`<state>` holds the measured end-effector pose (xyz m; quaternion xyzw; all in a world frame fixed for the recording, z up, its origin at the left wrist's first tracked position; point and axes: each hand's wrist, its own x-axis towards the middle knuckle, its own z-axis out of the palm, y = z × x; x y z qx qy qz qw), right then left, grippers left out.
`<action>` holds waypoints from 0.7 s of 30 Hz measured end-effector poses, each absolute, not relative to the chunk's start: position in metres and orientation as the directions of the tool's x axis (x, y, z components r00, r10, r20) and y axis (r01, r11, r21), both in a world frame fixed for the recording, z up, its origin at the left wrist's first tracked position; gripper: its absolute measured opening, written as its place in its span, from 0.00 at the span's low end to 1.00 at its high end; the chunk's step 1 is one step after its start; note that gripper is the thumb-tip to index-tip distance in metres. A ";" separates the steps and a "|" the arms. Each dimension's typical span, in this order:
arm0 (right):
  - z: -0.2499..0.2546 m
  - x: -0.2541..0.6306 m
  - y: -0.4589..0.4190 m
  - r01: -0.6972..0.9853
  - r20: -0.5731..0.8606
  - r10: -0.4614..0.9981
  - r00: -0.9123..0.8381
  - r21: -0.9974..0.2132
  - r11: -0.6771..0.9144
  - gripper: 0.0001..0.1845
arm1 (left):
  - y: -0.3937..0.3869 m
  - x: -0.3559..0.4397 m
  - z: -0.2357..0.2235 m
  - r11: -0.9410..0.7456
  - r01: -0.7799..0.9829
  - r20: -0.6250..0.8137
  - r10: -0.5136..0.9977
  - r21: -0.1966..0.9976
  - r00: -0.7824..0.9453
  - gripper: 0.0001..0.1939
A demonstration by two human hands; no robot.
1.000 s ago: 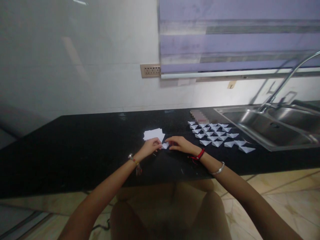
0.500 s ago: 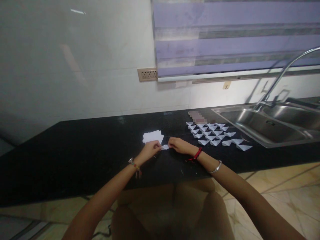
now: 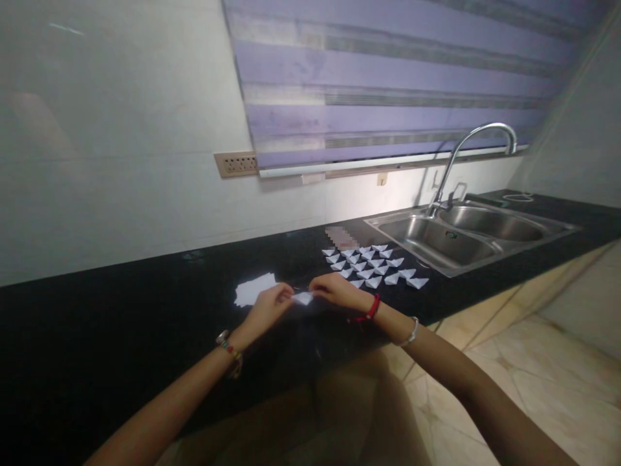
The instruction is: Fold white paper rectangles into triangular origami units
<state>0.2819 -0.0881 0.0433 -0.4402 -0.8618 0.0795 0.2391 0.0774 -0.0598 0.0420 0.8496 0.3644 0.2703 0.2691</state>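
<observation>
Between my two hands is a small white folded paper boat (image 3: 303,298), just above the dark counter. My left hand (image 3: 268,307) pinches its left end, and my right hand (image 3: 337,291) pinches its right end. Just behind my left hand lies a stack of white paper sheets (image 3: 255,289), partly covered by that hand. Beyond my right hand, several finished paper boats (image 3: 373,264) stand in rows on the counter. The fingertips hide both ends of the held boat.
A pixelated flat pinkish object (image 3: 341,237) lies behind the rows of boats. To the right, a double steel sink (image 3: 449,268) with a curved tap (image 3: 453,155) is set into the black counter (image 3: 145,336). A wall socket (image 3: 237,164) sits beside a purple striped blind (image 3: 286,120).
My view has turned to the right, so more of the sink and tap shows. Both hands still hold the paper boat by its ends, and its face now shows wider between them.
</observation>
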 end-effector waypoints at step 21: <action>0.062 0.402 -0.136 0.893 0.117 0.895 -0.430 -0.094 0.441 0.10 | -0.040 0.096 0.038 -0.797 0.561 0.313 0.604 0.223 0.733 0.10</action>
